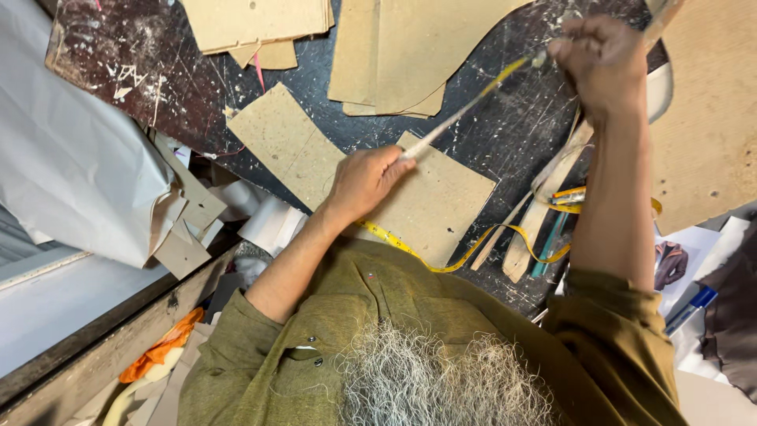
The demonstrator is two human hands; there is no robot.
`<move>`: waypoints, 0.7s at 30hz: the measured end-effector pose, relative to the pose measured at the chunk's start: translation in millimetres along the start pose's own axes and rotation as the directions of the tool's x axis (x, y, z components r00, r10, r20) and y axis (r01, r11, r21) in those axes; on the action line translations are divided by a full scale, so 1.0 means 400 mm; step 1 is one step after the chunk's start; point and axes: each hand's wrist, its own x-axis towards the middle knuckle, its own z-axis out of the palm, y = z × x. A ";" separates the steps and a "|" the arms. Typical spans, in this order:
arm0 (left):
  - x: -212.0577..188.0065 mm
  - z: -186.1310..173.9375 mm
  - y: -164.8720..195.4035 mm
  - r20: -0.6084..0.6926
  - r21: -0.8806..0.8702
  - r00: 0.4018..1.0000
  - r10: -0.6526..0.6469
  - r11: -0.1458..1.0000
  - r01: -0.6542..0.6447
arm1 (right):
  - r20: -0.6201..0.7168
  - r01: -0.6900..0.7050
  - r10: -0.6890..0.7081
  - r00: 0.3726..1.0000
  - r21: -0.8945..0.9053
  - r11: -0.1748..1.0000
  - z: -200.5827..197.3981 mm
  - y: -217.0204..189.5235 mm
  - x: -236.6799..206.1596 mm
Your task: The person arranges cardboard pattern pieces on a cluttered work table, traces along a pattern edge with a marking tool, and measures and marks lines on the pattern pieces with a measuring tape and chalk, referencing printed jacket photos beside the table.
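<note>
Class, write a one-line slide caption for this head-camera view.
Both hands, left and right, stretch a yellow measuring tape taut above cardboard pattern pieces on a scuffed dark worktable.

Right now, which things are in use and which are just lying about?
In use: left hand and right hand stretch a yellow measuring tape taut above a cardboard piece.

Lying about: cardboard patterns, wooden sticks, white paper, blue pen, orange cloth.
</note>
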 end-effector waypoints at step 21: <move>-0.246 -0.182 -0.313 -0.336 -0.757 0.747 -0.574 0.636 0.148 | 0.206 -0.375 0.390 0.897 -0.109 0.921 0.242 0.076 -0.311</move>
